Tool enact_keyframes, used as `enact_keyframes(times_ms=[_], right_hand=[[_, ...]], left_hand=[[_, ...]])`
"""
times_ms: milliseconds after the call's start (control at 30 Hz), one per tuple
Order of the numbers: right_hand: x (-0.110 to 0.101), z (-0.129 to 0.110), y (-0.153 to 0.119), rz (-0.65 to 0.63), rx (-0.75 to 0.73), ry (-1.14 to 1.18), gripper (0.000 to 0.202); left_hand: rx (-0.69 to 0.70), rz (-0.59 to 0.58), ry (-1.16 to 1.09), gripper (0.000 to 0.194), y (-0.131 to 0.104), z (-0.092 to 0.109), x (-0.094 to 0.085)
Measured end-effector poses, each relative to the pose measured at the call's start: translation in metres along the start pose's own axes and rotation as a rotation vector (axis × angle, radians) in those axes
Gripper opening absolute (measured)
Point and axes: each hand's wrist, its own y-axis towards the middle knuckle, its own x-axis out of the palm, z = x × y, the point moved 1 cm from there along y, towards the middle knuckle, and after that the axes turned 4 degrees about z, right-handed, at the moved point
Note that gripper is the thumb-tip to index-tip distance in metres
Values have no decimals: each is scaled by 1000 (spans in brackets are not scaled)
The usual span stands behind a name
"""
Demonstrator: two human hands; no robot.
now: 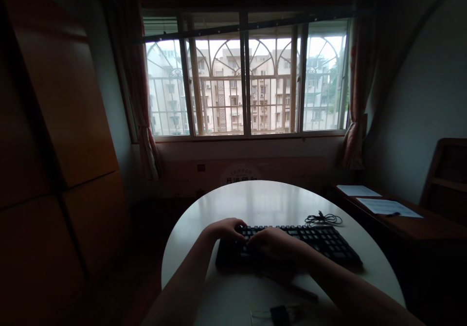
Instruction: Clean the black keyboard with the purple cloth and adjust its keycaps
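Note:
A black keyboard (328,244) lies on the round white table (204,292), its cable coiled behind it. My left hand (229,229) rests over the keyboard's left part, with thumb and forefinger curled against it near the back edge. Beside it, my right hand (272,242) is bent over the keys, fingers closed together at the tips. Whatever those fingertips pinch, if anything, is too small and dark to make out. The two hands' fingertips nearly meet. Toward me lie a dark, slim stick-like object (304,292) and a small black object (280,315), both dim.
The coiled cable (323,218) sits at the table's back right. Papers (388,207) and a small dark item lie on a brown wooden surface (438,226) to the right. A wooden cabinet (69,102) stands at left. Ahead is a barred window (246,87) between tied curtains.

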Motion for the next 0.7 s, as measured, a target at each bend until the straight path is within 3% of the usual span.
enact_keyframes(times_ms=[367, 700], right_hand=[[-2, -6, -3, 34, 5, -8, 38], [-2, -4, -2, 25, 22, 3, 37]], left_hand=[[24, -6, 92, 63, -5, 9, -2], [19, -25, 204, 73, 3, 6, 2]])
